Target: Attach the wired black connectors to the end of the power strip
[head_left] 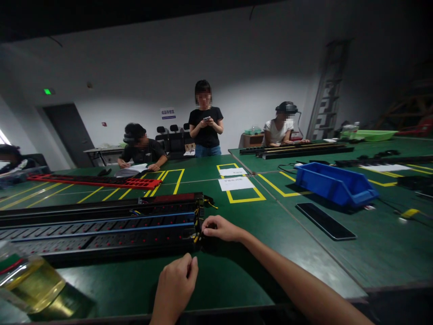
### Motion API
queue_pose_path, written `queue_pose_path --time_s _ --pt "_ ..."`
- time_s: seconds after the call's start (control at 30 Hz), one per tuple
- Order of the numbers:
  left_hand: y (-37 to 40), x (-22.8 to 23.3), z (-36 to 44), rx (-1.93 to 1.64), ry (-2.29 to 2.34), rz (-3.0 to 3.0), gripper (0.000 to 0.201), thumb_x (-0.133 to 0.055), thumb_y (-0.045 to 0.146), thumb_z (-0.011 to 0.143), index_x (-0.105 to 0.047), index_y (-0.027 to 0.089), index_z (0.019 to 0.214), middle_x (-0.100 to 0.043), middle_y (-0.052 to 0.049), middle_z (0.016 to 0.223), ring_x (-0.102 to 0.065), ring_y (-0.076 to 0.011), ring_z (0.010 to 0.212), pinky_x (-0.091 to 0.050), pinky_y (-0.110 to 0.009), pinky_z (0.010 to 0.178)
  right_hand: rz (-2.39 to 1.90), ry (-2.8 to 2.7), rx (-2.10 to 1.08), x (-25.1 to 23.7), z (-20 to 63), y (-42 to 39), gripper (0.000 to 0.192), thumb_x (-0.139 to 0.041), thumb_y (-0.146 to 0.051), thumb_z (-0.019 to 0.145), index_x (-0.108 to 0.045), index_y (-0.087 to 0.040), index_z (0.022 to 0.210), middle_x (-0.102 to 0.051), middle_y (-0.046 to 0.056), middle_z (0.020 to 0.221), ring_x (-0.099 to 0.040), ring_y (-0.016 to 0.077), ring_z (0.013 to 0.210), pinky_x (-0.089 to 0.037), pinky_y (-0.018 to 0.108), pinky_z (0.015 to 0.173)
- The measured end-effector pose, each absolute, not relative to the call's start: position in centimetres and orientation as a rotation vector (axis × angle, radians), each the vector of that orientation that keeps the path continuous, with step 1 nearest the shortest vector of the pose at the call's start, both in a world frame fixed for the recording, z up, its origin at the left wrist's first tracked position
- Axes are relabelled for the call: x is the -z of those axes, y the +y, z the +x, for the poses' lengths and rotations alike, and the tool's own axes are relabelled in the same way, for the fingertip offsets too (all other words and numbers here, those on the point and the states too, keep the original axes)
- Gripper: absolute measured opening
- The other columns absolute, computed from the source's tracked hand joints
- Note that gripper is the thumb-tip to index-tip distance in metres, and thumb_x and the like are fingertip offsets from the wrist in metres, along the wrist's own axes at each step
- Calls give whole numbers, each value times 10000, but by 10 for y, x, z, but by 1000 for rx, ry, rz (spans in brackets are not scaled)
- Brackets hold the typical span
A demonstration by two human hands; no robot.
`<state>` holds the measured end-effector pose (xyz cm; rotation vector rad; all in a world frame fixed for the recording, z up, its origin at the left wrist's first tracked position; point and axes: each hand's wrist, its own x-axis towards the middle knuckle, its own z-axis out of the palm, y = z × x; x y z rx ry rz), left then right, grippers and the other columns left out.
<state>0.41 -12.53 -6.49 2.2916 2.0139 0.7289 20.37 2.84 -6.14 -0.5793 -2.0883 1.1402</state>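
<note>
A long black power strip assembly point(101, 225) with blue strips and red dots lies across the green table point(237, 271) in front of me. My right hand point(221, 228) pinches the yellow and black wires at its right end. My left hand point(176, 282) hovers just in front of the strip, fingers curled together, thumb and forefinger pinched; whether it holds anything small I cannot tell.
A clear bottle of yellow liquid point(27, 282) stands at the near left. A blue bin point(334, 183) and a flat black panel point(324, 221) lie to the right. A red strip point(98, 181) and white papers point(235, 183) lie farther back. Three people work at the far tables.
</note>
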Motion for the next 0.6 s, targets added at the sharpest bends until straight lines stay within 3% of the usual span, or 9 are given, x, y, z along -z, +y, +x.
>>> queue_pose_path --time_s 0.2,0.33,0.47,0.6 --pt "-125 66 2 -755 2007 2308 404 -374 353 1017 -500 227 654 -619 -17 591 -567 -146 525 -295 -302 582 -573 -2151 -1384 51 234 45 395 -751 -548 845 -758 -158 906 -710 30 830 -614 156 747 -493 279 721" --pt "-125 65 3 -741 2007 2290 396 -399 362 1004 -511 230 648 -618 -15 583 -578 -152 532 -302 -295 571 -839 -1906 -1176 51 275 71 279 -764 -435 802 -758 -156 812 -686 33 726 -567 139 638 -452 254 610" --pt "-125 64 3 -712 2015 2274 385 -407 360 1000 -513 229 653 -617 -13 589 -586 -155 537 -308 -285 563 -1270 -1519 -983 61 310 96 207 -666 -347 803 -723 -149 780 -625 8 625 -493 119 534 -357 225 494" --pt "-126 64 3 -717 2009 2303 380 -408 358 1004 -507 229 660 -609 -6 592 -589 -152 537 -305 -279 564 -1424 -1349 -825 71 328 109 190 -583 -296 819 -703 -154 784 -637 24 640 -506 136 543 -376 248 522"
